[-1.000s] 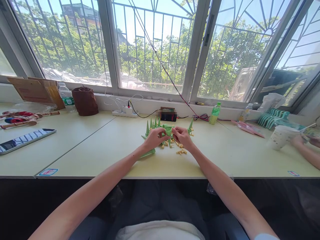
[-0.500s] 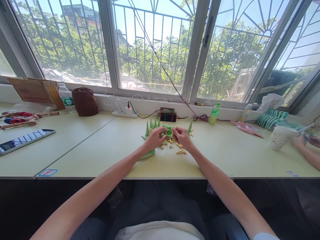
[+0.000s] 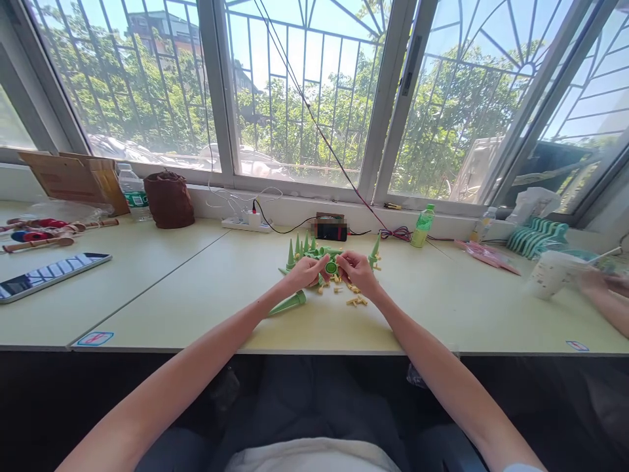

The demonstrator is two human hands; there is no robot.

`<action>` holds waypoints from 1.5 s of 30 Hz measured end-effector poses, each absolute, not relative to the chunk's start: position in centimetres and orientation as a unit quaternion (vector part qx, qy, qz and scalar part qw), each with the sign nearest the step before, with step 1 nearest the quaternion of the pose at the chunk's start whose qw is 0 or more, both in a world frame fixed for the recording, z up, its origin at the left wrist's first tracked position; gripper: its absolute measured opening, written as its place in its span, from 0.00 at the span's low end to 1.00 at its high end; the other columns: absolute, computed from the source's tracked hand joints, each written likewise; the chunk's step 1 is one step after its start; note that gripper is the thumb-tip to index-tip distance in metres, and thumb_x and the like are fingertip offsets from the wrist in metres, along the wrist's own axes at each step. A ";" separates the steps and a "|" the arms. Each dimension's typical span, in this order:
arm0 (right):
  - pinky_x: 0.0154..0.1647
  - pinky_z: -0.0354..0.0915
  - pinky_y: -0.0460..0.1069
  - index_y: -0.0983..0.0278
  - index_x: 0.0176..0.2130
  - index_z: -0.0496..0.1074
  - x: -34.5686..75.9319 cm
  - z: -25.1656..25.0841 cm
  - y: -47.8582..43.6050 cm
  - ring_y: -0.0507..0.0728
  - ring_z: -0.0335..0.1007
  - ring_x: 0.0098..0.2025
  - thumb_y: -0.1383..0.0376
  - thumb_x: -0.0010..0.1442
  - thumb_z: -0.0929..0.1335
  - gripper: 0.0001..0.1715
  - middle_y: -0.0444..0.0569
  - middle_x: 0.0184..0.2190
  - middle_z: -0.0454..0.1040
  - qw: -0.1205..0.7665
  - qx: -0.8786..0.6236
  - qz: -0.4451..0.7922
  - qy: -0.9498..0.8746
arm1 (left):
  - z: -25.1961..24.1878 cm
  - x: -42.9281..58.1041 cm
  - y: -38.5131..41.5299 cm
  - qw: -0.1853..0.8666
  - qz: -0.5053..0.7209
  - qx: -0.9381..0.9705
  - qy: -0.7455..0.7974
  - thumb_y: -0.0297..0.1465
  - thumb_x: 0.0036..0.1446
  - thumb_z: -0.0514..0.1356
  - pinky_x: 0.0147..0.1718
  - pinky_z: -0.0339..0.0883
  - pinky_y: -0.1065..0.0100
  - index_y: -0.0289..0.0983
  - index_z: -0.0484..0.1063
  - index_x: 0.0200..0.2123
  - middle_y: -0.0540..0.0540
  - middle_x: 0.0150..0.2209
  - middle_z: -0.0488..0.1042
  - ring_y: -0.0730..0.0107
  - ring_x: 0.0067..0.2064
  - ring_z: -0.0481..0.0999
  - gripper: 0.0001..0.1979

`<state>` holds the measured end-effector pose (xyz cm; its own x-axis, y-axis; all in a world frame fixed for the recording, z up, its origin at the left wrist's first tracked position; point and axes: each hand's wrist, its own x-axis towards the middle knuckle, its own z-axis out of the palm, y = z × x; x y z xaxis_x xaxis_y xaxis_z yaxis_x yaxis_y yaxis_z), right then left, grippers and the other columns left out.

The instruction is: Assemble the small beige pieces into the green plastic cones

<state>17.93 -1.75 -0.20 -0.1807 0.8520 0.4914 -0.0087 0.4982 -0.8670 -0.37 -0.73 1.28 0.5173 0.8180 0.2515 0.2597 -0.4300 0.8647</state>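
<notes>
My left hand (image 3: 308, 271) is closed around a green cone-shaped plastic spike (image 3: 331, 268), its round end turned towards me. The fingers of my right hand (image 3: 358, 270) are pinched at the rim of this same spike; any small part between them is hidden. Behind my hands stand several upright green spikes (image 3: 291, 254), with others lying among them. Just beyond my right hand another spike (image 3: 375, 249) stands tilted. Small yellow plastic pieces (image 3: 357, 301) are scattered below and between my hands. One loose green spike (image 3: 288, 304) lies beside my left forearm.
A phone (image 3: 330, 229) and a power strip (image 3: 246, 225) sit by the window wall. At left are a tablet-like device (image 3: 54, 276) and a brown pouch (image 3: 170, 200). Rightward are a green bottle (image 3: 422, 226), a white cup (image 3: 553, 274), teal hangers (image 3: 536, 235) and another person's hand (image 3: 597, 283).
The held spike has turned slightly, its round end now facing me more squarely. My left hand has rolled over it a little, and more of the loose spike by my forearm shows.
</notes>
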 end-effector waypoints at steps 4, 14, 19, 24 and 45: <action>0.12 0.47 0.44 0.63 0.28 0.64 18.0 -0.2 -1.7 0.46 0.54 0.13 0.48 0.57 0.68 0.23 0.39 0.16 0.65 0.553 -0.315 0.381 -0.670 | 1.3 -0.6 -0.8 0.419 0.353 0.760 0.350 0.57 0.56 0.52 0.15 0.44 0.74 0.33 0.69 0.20 0.54 0.11 0.56 0.81 0.14 0.51 0.32; 0.12 0.46 0.45 0.62 0.26 0.61 18.0 -0.1 -2.0 0.47 0.53 0.11 0.46 0.57 0.68 0.25 0.39 0.14 0.64 0.532 -0.343 0.378 -0.676 | 0.8 -0.7 -0.5 0.290 0.398 0.808 0.324 0.48 0.52 0.62 0.20 0.54 0.73 0.34 0.74 0.32 0.50 0.27 0.71 0.78 0.22 0.63 0.21; 0.12 0.45 0.45 0.62 0.27 0.61 18.1 -0.4 -1.7 0.47 0.51 0.11 0.46 0.59 0.66 0.24 0.38 0.13 0.63 0.519 -0.354 0.378 -0.680 | 0.5 -0.6 -0.4 0.180 0.418 0.835 0.309 0.45 0.54 0.62 0.25 0.60 0.72 0.35 0.74 0.33 0.49 0.31 0.72 0.78 0.24 0.64 0.17; 0.12 0.46 0.45 0.62 0.26 0.61 18.0 -0.7 -1.5 0.47 0.50 0.11 0.46 0.59 0.66 0.24 0.38 0.12 0.61 0.506 -0.367 0.383 -0.680 | 0.3 -0.6 -0.3 0.143 0.421 0.850 0.281 0.42 0.57 0.61 0.25 0.59 0.73 0.36 0.71 0.34 0.49 0.33 0.68 0.79 0.24 0.62 0.14; 0.14 0.50 0.45 0.62 0.28 0.63 17.7 -0.1 -2.0 0.47 0.55 0.14 0.46 0.59 0.65 0.23 0.39 0.17 0.63 0.570 -0.343 0.340 -0.665 | 0.9 0.0 -0.8 0.225 0.380 0.820 0.364 0.51 0.62 0.48 0.26 0.60 0.73 0.34 0.76 0.19 0.45 0.20 0.76 0.73 0.22 0.70 0.33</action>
<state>17.66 -2.01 -0.14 -0.1152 0.8437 0.5243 0.0688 0.5333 -0.8431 -0.04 -0.76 0.92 0.4457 0.7678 0.4602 0.4255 -0.6340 0.6458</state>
